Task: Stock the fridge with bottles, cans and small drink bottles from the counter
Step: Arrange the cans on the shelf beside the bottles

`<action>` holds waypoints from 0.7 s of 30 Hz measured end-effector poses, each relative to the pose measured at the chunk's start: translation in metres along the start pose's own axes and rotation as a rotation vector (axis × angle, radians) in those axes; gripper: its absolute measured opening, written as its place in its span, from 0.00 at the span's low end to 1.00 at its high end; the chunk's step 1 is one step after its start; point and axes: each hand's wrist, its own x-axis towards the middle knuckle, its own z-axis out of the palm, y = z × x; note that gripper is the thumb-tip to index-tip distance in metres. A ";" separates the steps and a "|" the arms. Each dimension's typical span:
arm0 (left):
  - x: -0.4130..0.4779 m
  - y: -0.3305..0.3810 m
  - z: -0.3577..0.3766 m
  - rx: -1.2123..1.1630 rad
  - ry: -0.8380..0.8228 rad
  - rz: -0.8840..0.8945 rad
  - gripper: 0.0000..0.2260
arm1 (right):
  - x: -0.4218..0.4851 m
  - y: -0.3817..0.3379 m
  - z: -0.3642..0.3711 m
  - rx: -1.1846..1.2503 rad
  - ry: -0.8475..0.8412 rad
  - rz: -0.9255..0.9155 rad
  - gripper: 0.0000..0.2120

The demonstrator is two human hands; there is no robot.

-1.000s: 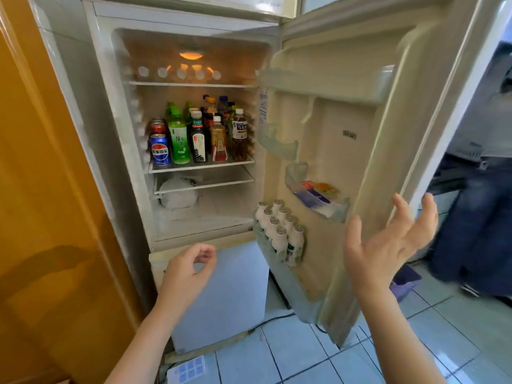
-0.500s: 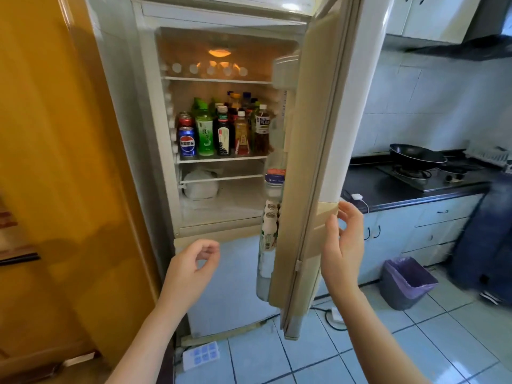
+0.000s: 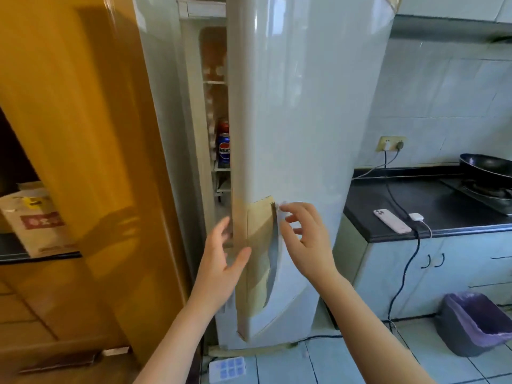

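Squarely between hands [image 3: 221, 261] [image 3: 306, 239]: fridge door [image 3: 304, 106] (ajar)

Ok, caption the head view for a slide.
Left hand and right hand, both empty, at the fridge door, ajar by a narrow gap showing a blue can.

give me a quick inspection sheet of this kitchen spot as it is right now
surface: black counter, no drinks on the part in view
job's things: fridge door ajar by a narrow gap; Pepsi can on a shelf inside, red can behind it
clutter: phone and white charger on the counter; ice cube tray on the floor
grippers: left hand open at the door's edge; right hand open by the handle recess; both hold nothing
cables: black cable runs from the wall socket over the counter to the floor
surroundings: wok on the stove; bin with purple liner
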 end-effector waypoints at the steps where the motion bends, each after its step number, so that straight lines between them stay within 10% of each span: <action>1: 0.010 -0.002 0.000 -0.001 0.022 0.002 0.30 | 0.012 0.008 0.006 -0.035 -0.012 0.002 0.13; 21: 0.247 -0.079 -0.014 0.046 0.522 -0.101 0.53 | 0.184 0.140 0.056 -0.586 -0.065 -0.106 0.32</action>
